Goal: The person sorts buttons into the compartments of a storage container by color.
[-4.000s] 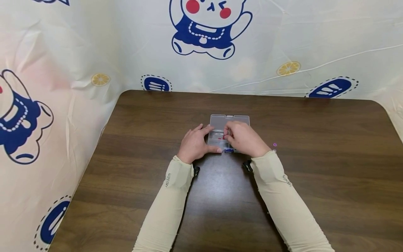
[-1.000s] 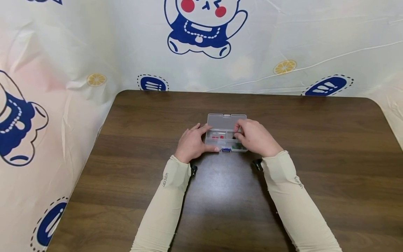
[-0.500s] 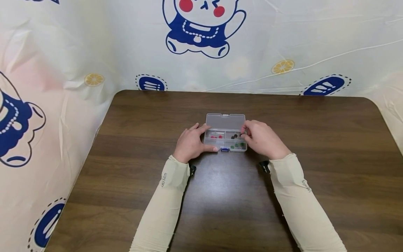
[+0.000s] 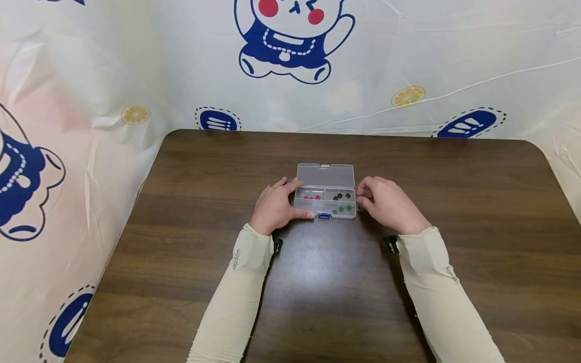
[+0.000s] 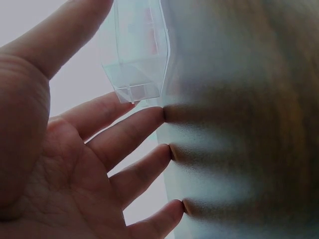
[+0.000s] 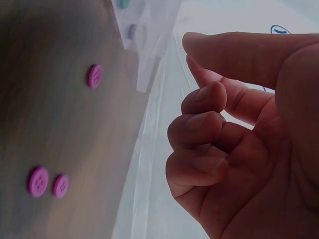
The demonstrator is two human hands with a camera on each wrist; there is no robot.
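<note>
A clear compartment box (image 4: 310, 205) lies on the table with its lid (image 4: 325, 175) folded back. Red buttons (image 4: 317, 197) lie in its back left compartment, dark buttons (image 4: 339, 195) in the back right, green buttons (image 4: 341, 208) in the front right. My left hand (image 4: 274, 205) holds the box at its left end, thumb at the front and index finger behind; the other fingertips rest on the table. My right hand (image 4: 389, 201) is just right of the box, fingers loosely curled, nothing visible in its grasp. Three magenta buttons (image 6: 38, 181) lie near it in the right wrist view.
The brown wooden table (image 4: 218, 302) extends around the box. A patterned sheet (image 4: 181, 60) hangs behind the table and along its left side. The box has a blue latch (image 4: 324, 216) at its front.
My right hand has gone from above the red buttons to the back right compartment, let go of a dark button there, then moved right past the box. My left hand stays at the box.
</note>
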